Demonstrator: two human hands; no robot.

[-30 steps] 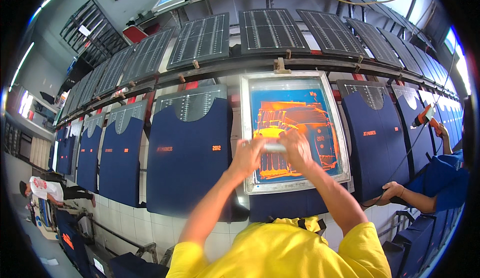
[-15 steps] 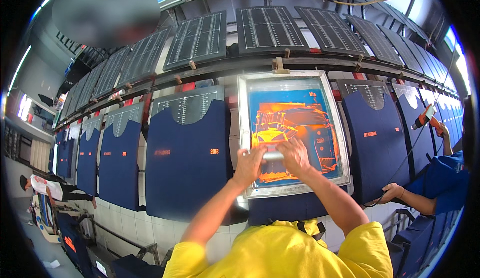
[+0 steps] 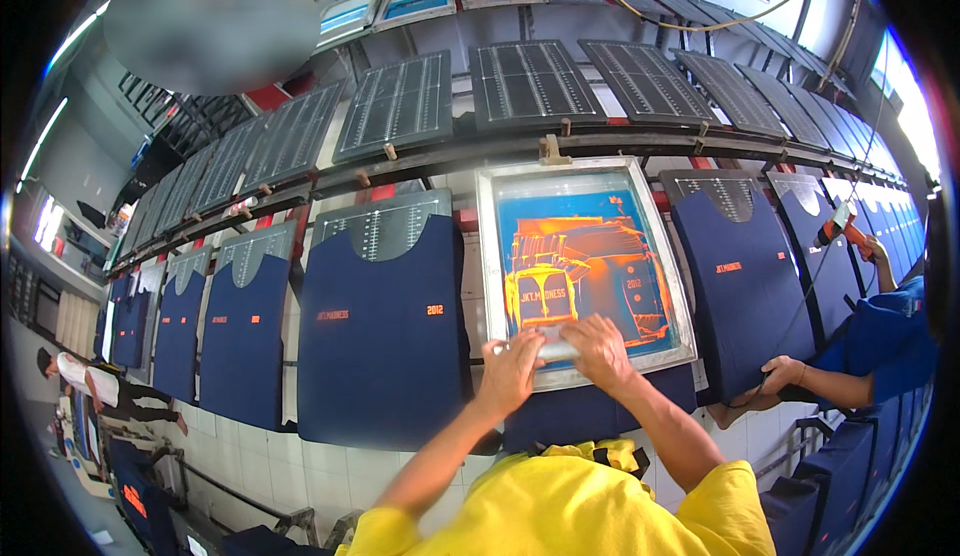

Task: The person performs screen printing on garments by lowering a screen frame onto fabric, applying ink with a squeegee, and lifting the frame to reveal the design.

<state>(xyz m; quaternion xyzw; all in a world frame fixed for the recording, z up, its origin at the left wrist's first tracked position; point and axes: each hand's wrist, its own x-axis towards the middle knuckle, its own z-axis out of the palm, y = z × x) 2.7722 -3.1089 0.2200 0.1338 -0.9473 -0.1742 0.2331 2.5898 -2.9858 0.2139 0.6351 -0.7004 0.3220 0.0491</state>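
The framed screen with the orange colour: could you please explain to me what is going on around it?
A person in a yellow shirt grips a pale bar with the left hand and the right hand, at the lower end of the framed screen. Orange ink lies unevenly over the blue mesh. Navy shirts are laid over dark boards on both sides. At right, a co-worker's hand holds an orange tool.

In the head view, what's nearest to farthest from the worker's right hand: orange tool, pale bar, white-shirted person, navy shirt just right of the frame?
1. Pale bar: in left hand and right hand.
2. Navy shirt: just right of the frame.
3. Orange tool: farther right.
4. White-shirted person: far left.
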